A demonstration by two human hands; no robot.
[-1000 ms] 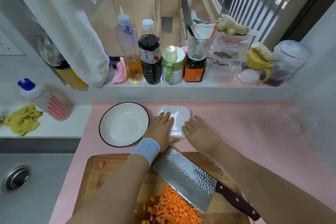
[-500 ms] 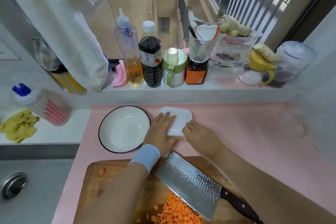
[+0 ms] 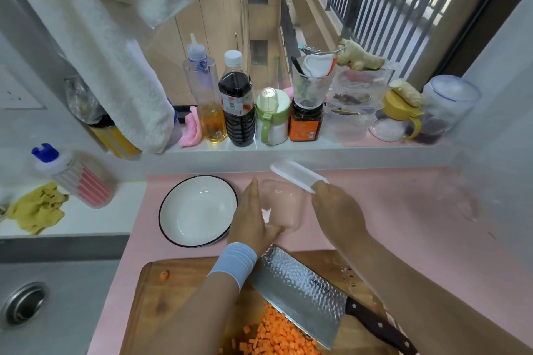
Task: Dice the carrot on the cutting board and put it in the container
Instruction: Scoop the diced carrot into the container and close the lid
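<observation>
A clear plastic container (image 3: 284, 204) sits on the pink counter behind the cutting board. My left hand (image 3: 253, 219) holds its left side. My right hand (image 3: 336, 207) pinches the container's white lid (image 3: 297, 174), lifted off and tilted above the container's far right. On the wooden cutting board (image 3: 173, 291) lies a pile of diced carrot (image 3: 277, 337), with a cleaver (image 3: 300, 288) resting flat beside it, its dark handle pointing right. One stray carrot piece (image 3: 164, 275) lies near the board's far left corner.
A white bowl with a dark rim (image 3: 173, 210) stands left of the container. The sill behind carries bottles, jars and ginger (image 3: 360, 59). A sink (image 3: 26, 302) is at the left, with a yellow cloth (image 3: 37, 209) and a dish-soap bottle (image 3: 72, 176). A towel (image 3: 115, 66) hangs overhead.
Both hands rested on the closed container before. Now my right hand has lifted the lid up and to the right, and my left hand holds the open container.
</observation>
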